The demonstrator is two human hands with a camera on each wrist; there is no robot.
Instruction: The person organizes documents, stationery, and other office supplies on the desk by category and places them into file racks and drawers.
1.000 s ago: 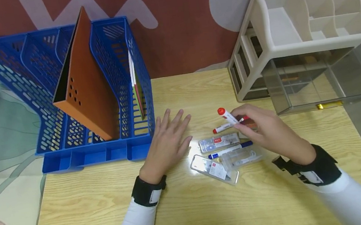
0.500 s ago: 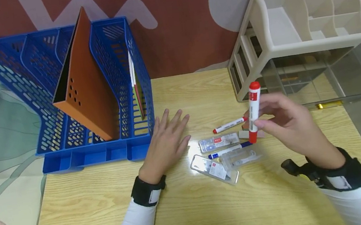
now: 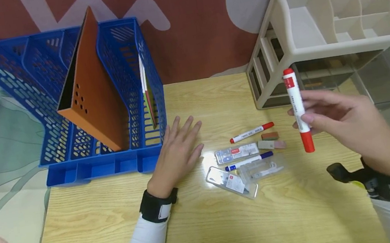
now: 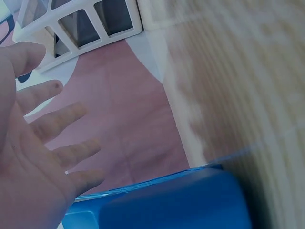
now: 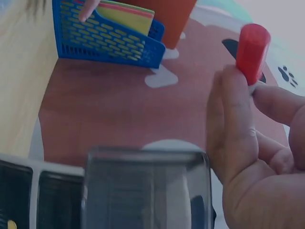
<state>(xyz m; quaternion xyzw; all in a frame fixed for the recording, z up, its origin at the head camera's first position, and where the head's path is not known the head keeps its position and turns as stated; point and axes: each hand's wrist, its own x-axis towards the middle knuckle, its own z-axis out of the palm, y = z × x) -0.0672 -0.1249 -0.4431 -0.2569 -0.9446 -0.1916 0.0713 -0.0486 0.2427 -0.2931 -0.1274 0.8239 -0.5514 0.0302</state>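
My right hand (image 3: 343, 122) pinches a red-and-white marker (image 3: 298, 110) between thumb and fingers, in front of the pulled-out clear drawer (image 3: 382, 80). In the right wrist view the marker's red end (image 5: 252, 52) sticks out beyond the fingers. My left hand (image 3: 175, 155) is spread beside the blue file rack (image 3: 104, 166), its fingers straight and nothing held. Between the hands lie a second red marker (image 3: 252, 132), a blue marker (image 3: 248, 161), a brown block (image 3: 269, 136), a white-and-pink block (image 3: 271, 144) and several small clear cases (image 3: 236, 154).
A beige desk organizer (image 3: 342, 48) with open compartments on top stands at the back right. The rack holds an orange folder (image 3: 99, 93) and some thin booklets (image 3: 147, 95). A patterned cloth (image 3: 197, 26) hangs behind the wooden table (image 3: 209, 226).
My right hand has lifted the marker off the pile and carried it right, toward the drawer, turning it nearly upright. The left hand has hardly moved.
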